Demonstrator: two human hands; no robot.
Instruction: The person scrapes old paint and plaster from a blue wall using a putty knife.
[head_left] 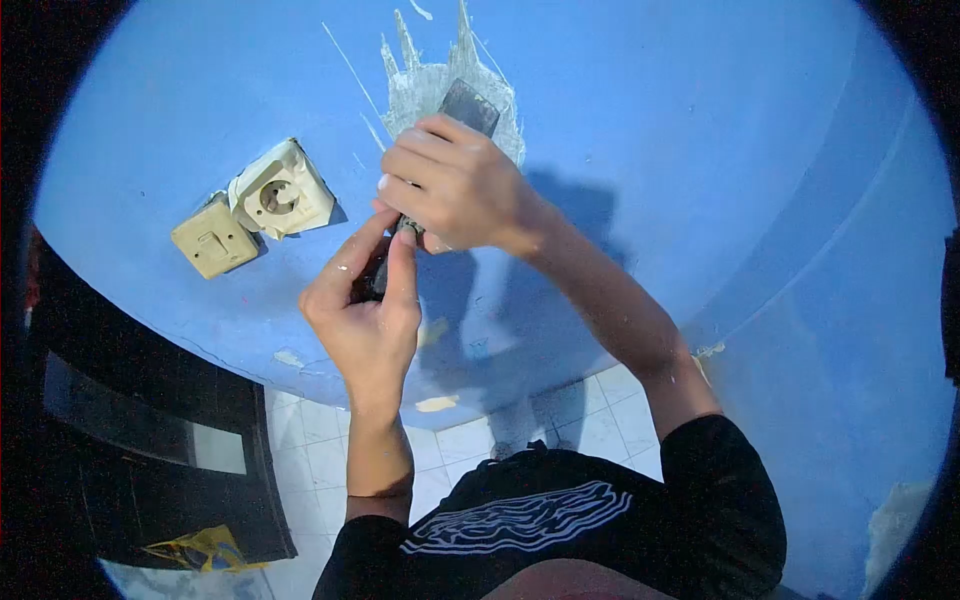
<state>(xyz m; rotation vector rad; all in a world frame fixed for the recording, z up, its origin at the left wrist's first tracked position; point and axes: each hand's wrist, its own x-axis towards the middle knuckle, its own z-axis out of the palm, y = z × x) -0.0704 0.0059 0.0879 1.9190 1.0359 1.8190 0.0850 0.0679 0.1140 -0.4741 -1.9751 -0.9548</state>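
Note:
A dark, flat-ended tool [470, 108] lies against a rough grey patch [420, 92] on the blue wall [660, 120]. My right hand [455, 185] is wrapped round the tool just below its flat end. Lower down, my left hand [375, 290] has its thumb and fingers closed on the tool's dark lower part. The two hands are close together, and their fingers hide much of the tool's middle.
Left of my hands, a socket with torn paper round it [283, 195] and a yellowed switch [214, 238] stick out from the wall. Below are white floor tiles [325, 465], with a dark piece of furniture [150, 440] at lower left.

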